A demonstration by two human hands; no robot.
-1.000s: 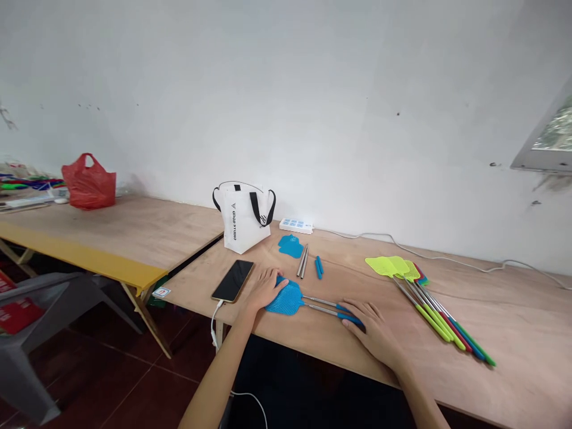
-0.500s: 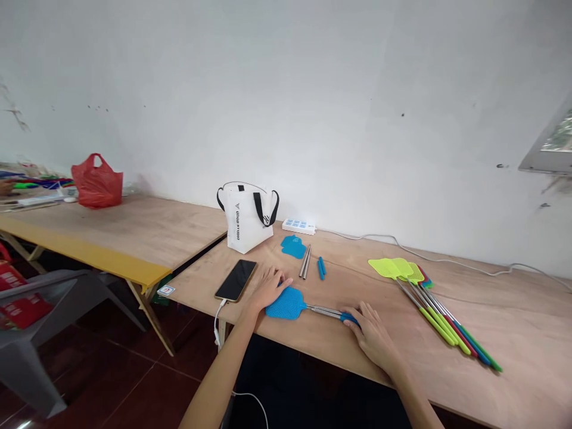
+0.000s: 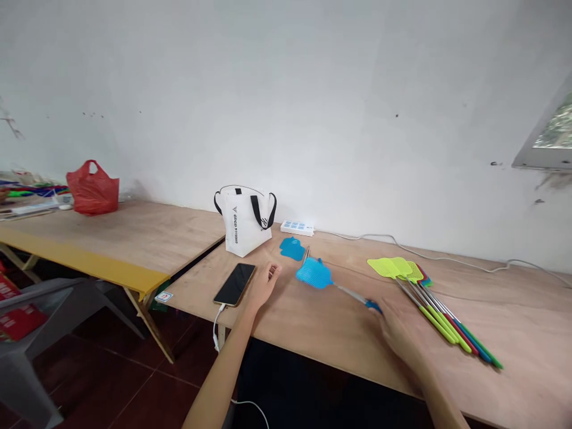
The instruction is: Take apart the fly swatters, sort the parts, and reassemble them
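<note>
My right hand (image 3: 393,325) grips the blue handle of a fly swatter (image 3: 314,274), its fingers blurred by motion. The swatter's blue mesh head points left, joined to the handle by a thin metal rod. My left hand (image 3: 263,285) rests on the table beside a black phone (image 3: 235,284), holding nothing, with its fingers loosely bent. Behind the swatter head lie loose blue swatter heads (image 3: 292,248) and metal tubes (image 3: 307,254), the tubes mostly hidden. To the right of my right hand is a row of fly swatters (image 3: 438,310) with yellow, red, blue and green handles.
A white bag (image 3: 245,223) with black straps stands near the wall, beside a white power strip (image 3: 297,227) whose cable runs right. A charging cable (image 3: 216,333) hangs off the table's front edge. On the left table sits a red plastic bag (image 3: 93,189); below is a grey chair (image 3: 40,333).
My right hand has moved right with the fly swatter, whose head has shifted right and away from me. My left hand has come off the swatter head and its fingers have curled in.
</note>
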